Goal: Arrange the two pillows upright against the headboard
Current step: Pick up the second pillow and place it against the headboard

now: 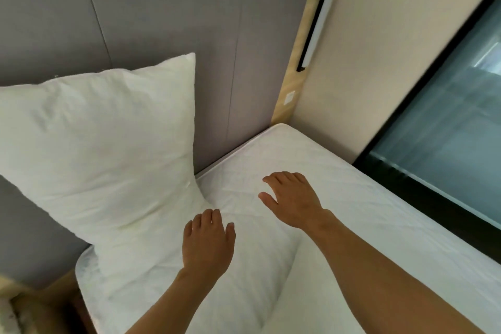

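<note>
One white pillow (108, 149) stands upright, tilted, leaning on the grey padded headboard (162, 30) at the left part of the white quilted mattress (339, 184). My left hand (207, 241) is open, palm down, just off the pillow's lower right corner, and holds nothing. My right hand (291, 198) is open too, fingers spread, low over the bare mattress to the right of the pillow. A smooth white bulge (366, 293) lies under my right forearm; I cannot tell whether it is the second pillow.
A long wall lamp (315, 27) and a small switch (289, 97) sit on the headboard's wooden frame. A dark-framed glass panel (447, 130) runs along the bed's right side. The mattress corner (81, 266) meets the headboard at lower left.
</note>
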